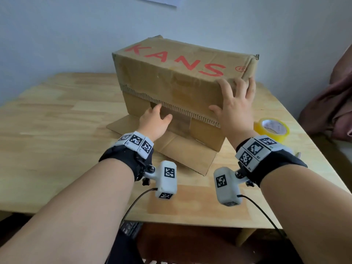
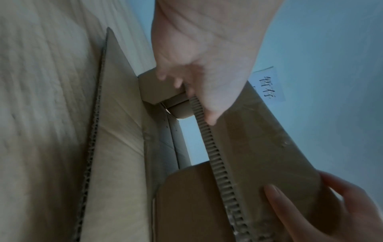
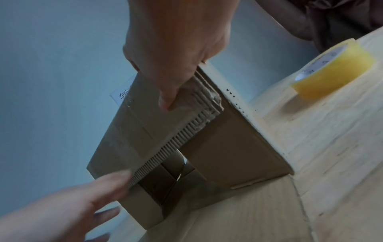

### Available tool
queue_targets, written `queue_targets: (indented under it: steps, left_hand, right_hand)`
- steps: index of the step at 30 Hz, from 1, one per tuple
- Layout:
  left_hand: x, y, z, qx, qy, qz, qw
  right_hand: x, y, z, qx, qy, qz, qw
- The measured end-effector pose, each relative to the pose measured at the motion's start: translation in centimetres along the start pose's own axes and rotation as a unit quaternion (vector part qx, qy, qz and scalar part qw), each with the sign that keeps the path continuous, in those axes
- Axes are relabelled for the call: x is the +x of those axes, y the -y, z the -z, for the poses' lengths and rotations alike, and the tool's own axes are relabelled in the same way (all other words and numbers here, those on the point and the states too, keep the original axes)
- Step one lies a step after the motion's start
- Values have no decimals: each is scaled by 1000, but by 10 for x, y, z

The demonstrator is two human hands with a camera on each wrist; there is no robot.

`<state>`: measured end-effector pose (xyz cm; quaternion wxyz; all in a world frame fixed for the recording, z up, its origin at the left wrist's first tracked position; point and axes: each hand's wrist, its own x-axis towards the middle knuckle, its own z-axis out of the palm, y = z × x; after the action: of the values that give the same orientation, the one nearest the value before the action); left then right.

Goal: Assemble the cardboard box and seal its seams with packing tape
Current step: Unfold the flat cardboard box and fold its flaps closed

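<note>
A brown cardboard box (image 1: 181, 60) with red "KANS" lettering lies on its side on the wooden table (image 1: 57, 121), its open end facing me. Its upper flap (image 1: 171, 88) hangs down and the lower flap (image 1: 186, 155) lies flat on the table. My left hand (image 1: 155, 121) reaches into the gap under the upper flap's corrugated edge (image 2: 215, 155). The thumb lies at that edge and the fingers lie against an inner side flap (image 2: 153, 88). My right hand (image 1: 234, 105) is spread flat on the upper flap's right corner, thumb (image 3: 165, 98) pressing its face. A yellow tape roll (image 1: 272, 128) lies to the right of the box.
Dark red cloth (image 1: 333, 92) is heaped past the table's right edge. A small pale object (image 1: 298, 154) lies near that edge, in front of the tape. A paper note (image 1: 158, 0) is stuck on the wall behind. Bare table shows left of the box.
</note>
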<state>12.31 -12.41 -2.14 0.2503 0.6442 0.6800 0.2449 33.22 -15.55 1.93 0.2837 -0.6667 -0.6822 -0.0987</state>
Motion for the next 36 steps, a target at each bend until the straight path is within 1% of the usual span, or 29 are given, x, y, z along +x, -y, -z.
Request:
queue_targets:
  steps: [2, 4, 6, 9, 11, 12, 14, 15, 16, 18, 20, 21, 23, 26, 28, 29, 32, 34, 36]
  left_hand:
    - [2, 10, 0, 5, -23, 78, 997]
    - [4, 22, 0, -35, -30, 153, 987]
    - [5, 31, 1, -72, -34, 212, 974]
    - [4, 37, 0, -115, -25, 252, 961]
    - [4, 37, -4, -189, -35, 270, 944]
    - [4, 37, -6, -233, -50, 278, 931]
    - [6, 36, -8, -300, -86, 281, 908]
    - [5, 34, -8, -334, -90, 274, 898]
    - [6, 31, -8, -368, -78, 265, 888]
    - [1, 25, -8, -430, -22, 252, 867]
    - [-4, 19, -11, -463, 29, 256, 848]
    - [-6, 16, -13, -468, 41, 260, 843]
    - [-7, 9, -17, -475, 29, 275, 836]
    - [-1, 0, -17, -455, -51, 281, 843]
    - [1, -5, -14, -442, -103, 268, 850]
    - [2, -5, -11, -442, -117, 261, 850]
    - [0, 0, -5, -438, -133, 252, 853]
    - [-6, 1, -3, -444, -141, 253, 848]
    - [-17, -3, -7, -452, -136, 250, 846]
  right_hand:
    - [-1, -1, -2, 1, -12, 8, 1000]
    - [-2, -2, -4, -2, -9, 7, 1000]
    - [-3, -2, -7, -5, -13, 9, 1000]
    - [-4, -2, -12, 2, -14, 13, 1000]
    - [-3, -1, -12, 3, -9, 7, 1000]
    - [-2, -1, -11, 5, -9, 5, 1000]
    - [-2, -1, -9, 7, -11, 5, 1000]
    - [-2, -2, -8, 5, -11, 5, 1000]
    - [-2, -2, -8, 5, -11, 5, 1000]
    - [-2, 0, -7, 4, -9, 5, 1000]
    - [-1, 2, -7, 7, -7, 5, 1000]
    - [-1, 2, -7, 11, -5, 5, 1000]
    - [0, 1, -6, 16, -5, 8, 1000]
    - [3, 0, -2, 18, -20, 26, 999]
    - [3, 2, 3, 69, -48, 21, 996]
    - [3, 4, 5, 104, -57, 16, 993]
    - [0, 10, 6, 189, -33, 9, 981]
    - [-1, 9, 4, 214, -21, 15, 976]
    - [-1, 3, 3, 229, -27, 29, 973]
